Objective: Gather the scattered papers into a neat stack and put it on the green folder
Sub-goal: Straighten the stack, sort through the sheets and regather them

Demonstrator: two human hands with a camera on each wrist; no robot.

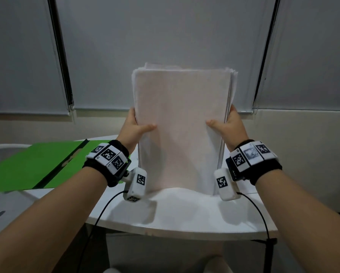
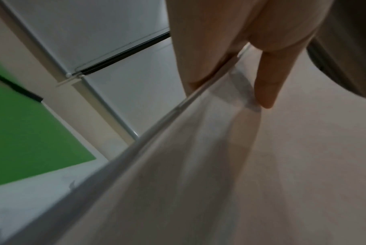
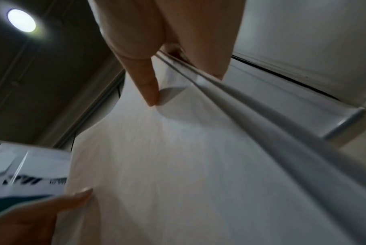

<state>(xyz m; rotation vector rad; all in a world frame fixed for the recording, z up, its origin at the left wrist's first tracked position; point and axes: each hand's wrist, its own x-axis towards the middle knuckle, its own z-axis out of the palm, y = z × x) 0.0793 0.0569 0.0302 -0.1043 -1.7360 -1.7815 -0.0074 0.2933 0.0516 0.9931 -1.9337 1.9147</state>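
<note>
I hold the stack of papers (image 1: 182, 123) upright between my two hands, its bottom edge resting on the white counter (image 1: 184, 211) just in front of my wrists. My left hand (image 1: 134, 128) grips the stack's left edge: the thumb lies flat across the front sheet, and my fingers (image 2: 185, 54) wrap round behind, so that side is clamped between thumb and fingers. My right hand (image 1: 227, 126) does the same on the right edge, thumb pressed on the front sheet, fingers (image 3: 211, 41) curled round the back. Both grips sit at about mid-height of the stack.

The sheets are not quite flush. Along the top and at the upper right corner, several edges stick out behind the front sheet, and at the right side near my fingers the sheet edges show as separate layers. The front sheet bows a little near the bottom, where it meets the counter.

The green folder (image 1: 37, 164) lies flat on the counter, well off to the left of my left hand, with a dark strip running along its fold. The stack and the folder are apart.

Beyond my fingers hang grey roller blinds (image 1: 165, 36). Each wrist wears a black band with white marker blocks and a small white camera with a cable.
</note>
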